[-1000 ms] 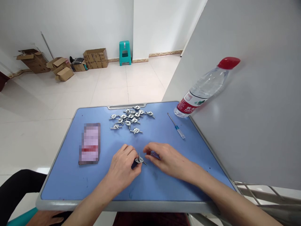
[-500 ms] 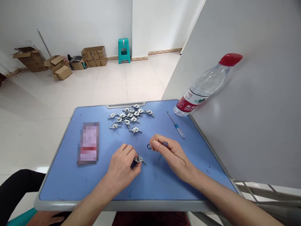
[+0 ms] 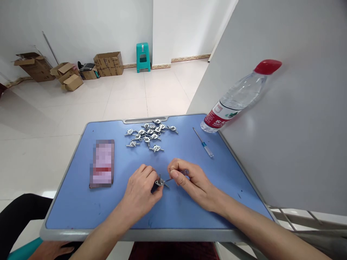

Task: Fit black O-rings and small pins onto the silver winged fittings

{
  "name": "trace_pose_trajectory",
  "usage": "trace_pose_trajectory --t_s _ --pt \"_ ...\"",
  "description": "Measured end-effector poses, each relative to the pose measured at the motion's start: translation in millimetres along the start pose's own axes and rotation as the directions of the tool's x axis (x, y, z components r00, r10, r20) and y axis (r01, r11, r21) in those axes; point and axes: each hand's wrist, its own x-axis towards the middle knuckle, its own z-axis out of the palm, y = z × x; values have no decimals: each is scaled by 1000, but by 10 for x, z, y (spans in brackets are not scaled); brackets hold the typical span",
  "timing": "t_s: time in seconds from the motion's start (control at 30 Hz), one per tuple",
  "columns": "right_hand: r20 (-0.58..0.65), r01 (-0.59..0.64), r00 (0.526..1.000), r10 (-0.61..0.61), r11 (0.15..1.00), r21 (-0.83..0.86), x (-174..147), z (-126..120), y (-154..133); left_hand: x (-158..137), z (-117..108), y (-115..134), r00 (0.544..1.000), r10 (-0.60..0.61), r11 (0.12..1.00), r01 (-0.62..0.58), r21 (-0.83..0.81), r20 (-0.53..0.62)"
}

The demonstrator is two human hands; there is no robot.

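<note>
My left hand (image 3: 141, 183) is closed on a small silver metal valve (image 3: 160, 182) with a flange and thin stems, held low over the front middle of the table. My right hand (image 3: 193, 182) is closed around a small screwdriver (image 3: 185, 172) with a clear purplish handle. Its thin shaft points left, the tip close beside the valve; I cannot tell whether they touch. The black ring seen earlier at the right fingertips cannot be made out now. Farther back lies a loose pile of similar metal valves (image 3: 156, 148).
A blue table (image 3: 81, 209) holds a blurred-out flat phone-like object (image 3: 103, 164) at left and a blue-and-clear screwdriver (image 3: 207, 148) at right. A red-capped water bottle (image 3: 225, 112) stands at the right edge beside a grey panel (image 3: 298, 137). Another person's leg (image 3: 27, 213) shows at lower left.
My right hand has come left and slightly down, turning the screwdriver so its shaft points at the valve. The black ring has gone from sight. My left hand keeps its hold.
</note>
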Motion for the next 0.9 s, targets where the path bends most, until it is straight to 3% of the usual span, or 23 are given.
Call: trace_pose_trajectory --t_s 0.43,0.6,0.7,0.9 --pt "61 22 998 -21 1000 -21 1 52 23 -12 17 -9 1000 -1 1000 1 0 11" --pt "-1 153 988 -155 979 -133 -3 80 89 -10 15 -6 1000 2 1000 -2 -6 21" --pt "70 209 978 -199 957 -199 -7 53 65 -13 13 -7 1000 -5 1000 5 -17 17" --pt "201 204 966 -163 958 -203 5 -73 -24 -16 19 -13 1000 -12 1000 12 -29 9"
